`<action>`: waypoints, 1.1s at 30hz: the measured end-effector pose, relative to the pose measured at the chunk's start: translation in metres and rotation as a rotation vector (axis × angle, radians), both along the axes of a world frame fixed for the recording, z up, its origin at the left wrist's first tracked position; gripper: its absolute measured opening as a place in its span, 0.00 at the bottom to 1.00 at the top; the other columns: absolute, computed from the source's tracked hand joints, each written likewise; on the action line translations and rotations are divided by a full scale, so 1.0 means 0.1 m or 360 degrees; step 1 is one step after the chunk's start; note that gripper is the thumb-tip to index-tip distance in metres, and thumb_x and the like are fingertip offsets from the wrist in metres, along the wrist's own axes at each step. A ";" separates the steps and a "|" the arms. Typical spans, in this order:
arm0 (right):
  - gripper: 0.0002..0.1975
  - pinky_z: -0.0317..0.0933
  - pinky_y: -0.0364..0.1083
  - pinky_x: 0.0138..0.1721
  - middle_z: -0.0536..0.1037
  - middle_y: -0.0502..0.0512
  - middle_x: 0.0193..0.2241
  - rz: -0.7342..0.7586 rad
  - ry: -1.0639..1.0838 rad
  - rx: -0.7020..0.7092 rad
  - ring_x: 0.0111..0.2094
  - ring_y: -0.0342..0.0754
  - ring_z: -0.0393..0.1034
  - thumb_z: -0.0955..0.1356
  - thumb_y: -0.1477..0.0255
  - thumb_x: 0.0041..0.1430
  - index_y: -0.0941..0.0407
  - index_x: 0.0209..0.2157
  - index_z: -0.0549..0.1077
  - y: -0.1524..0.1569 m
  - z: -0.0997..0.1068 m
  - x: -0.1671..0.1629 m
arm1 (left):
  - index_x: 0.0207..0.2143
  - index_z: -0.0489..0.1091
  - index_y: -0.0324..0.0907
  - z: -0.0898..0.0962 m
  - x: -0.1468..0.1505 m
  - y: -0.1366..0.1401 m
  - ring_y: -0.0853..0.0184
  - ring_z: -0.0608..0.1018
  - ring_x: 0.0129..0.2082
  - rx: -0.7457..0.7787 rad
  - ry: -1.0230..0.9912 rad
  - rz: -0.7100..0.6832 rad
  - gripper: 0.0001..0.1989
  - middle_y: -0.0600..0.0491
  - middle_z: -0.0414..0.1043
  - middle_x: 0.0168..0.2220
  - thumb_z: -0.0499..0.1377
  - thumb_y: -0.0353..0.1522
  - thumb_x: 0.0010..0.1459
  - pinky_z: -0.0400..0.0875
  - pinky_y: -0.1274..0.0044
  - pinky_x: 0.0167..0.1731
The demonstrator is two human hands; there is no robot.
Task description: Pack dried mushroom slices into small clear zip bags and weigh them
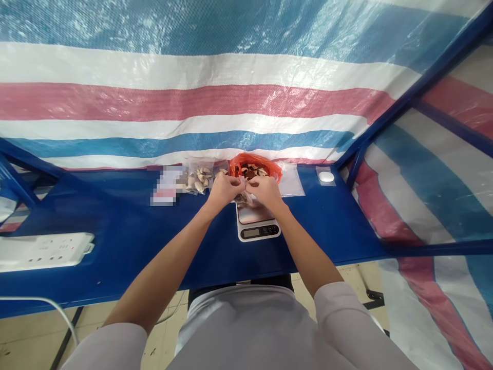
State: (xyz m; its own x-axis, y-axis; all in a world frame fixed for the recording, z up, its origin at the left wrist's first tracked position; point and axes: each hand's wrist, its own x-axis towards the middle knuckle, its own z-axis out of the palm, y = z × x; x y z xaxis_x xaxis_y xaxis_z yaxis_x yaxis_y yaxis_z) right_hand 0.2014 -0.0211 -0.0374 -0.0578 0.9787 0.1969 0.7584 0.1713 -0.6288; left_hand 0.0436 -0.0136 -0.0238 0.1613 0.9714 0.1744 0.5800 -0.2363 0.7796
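- Pinching the bag at its top: left hand, right hand, likely to steady it.
- Scale display faced the front edge of the table, presumably for reading.
- Sack gaped near back edge, probably for reach.

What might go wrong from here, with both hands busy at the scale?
The small clear bag, pinched between the left hand and right hand, could slip and drop onto the scale.
The orange-red bag gapes open just beyond the hands; a knock might spill its pieces.
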 end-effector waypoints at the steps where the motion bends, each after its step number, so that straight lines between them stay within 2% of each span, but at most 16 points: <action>1: 0.07 0.60 0.45 0.34 0.83 0.54 0.29 -0.0010 -0.0005 -0.0016 0.32 0.50 0.73 0.71 0.69 0.56 0.53 0.29 0.83 0.00 0.00 0.00 | 0.11 0.60 0.41 0.00 0.00 -0.01 0.71 0.56 0.20 -0.0002 0.0005 0.0003 0.22 0.57 0.54 0.14 0.57 0.43 0.51 0.51 0.74 0.23; 7: 0.08 0.62 0.46 0.35 0.83 0.53 0.29 0.0018 0.0087 -0.0041 0.32 0.50 0.73 0.71 0.68 0.56 0.53 0.29 0.83 -0.02 0.02 0.06 | 0.12 0.60 0.41 0.05 -0.04 -0.04 0.72 0.57 0.20 -0.0077 0.0006 -0.0010 0.21 0.57 0.55 0.13 0.58 0.44 0.49 0.52 0.75 0.22; 12: 0.07 0.63 0.46 0.36 0.83 0.53 0.30 0.0006 0.0096 0.0027 0.33 0.50 0.73 0.71 0.67 0.55 0.52 0.29 0.83 0.00 0.01 0.07 | 0.12 0.59 0.41 0.07 -0.04 -0.03 0.72 0.56 0.20 0.0048 0.0028 -0.0002 0.20 0.57 0.53 0.13 0.57 0.42 0.50 0.52 0.75 0.22; 16: 0.09 0.63 0.47 0.36 0.83 0.54 0.29 -0.0041 0.0045 0.0022 0.32 0.51 0.73 0.71 0.65 0.56 0.52 0.28 0.83 0.00 0.01 0.04 | 0.12 0.60 0.41 0.05 -0.04 -0.03 0.72 0.56 0.20 0.0060 0.0037 0.0001 0.20 0.58 0.53 0.13 0.59 0.40 0.50 0.53 0.75 0.22; 19: 0.10 0.62 0.47 0.35 0.83 0.54 0.29 -0.0039 0.0041 0.0022 0.31 0.50 0.72 0.71 0.64 0.57 0.53 0.29 0.83 -0.01 0.02 0.05 | 0.12 0.61 0.41 0.04 -0.07 -0.03 0.72 0.58 0.20 0.0026 0.0039 0.0021 0.19 0.57 0.55 0.13 0.59 0.40 0.49 0.54 0.76 0.22; 24: 0.10 0.62 0.46 0.32 0.80 0.52 0.24 -0.0054 0.0045 -0.0044 0.28 0.48 0.71 0.69 0.72 0.55 0.54 0.21 0.79 -0.01 0.07 0.14 | 0.17 0.70 0.40 0.04 -0.19 -0.02 0.70 0.64 0.21 -0.0053 0.0043 0.0072 0.15 0.55 0.65 0.16 0.61 0.42 0.46 0.55 0.77 0.22; 28: 0.09 0.67 0.46 0.34 0.78 0.50 0.21 0.0058 0.0341 -0.0125 0.28 0.47 0.74 0.69 0.72 0.55 0.54 0.23 0.79 -0.01 0.06 0.16 | 0.19 0.73 0.40 0.04 -0.18 -0.02 0.68 0.68 0.22 -0.0126 0.0039 -0.0006 0.15 0.54 0.70 0.18 0.60 0.41 0.49 0.58 0.77 0.24; 33: 0.05 0.75 0.45 0.31 0.81 0.52 0.27 0.0048 0.0879 -0.0422 0.31 0.48 0.78 0.71 0.70 0.54 0.55 0.31 0.81 -0.01 0.06 0.12 | 0.21 0.74 0.41 0.05 -0.09 -0.04 0.68 0.68 0.23 -0.0191 -0.0042 -0.0195 0.17 0.54 0.71 0.19 0.62 0.46 0.50 0.60 0.77 0.25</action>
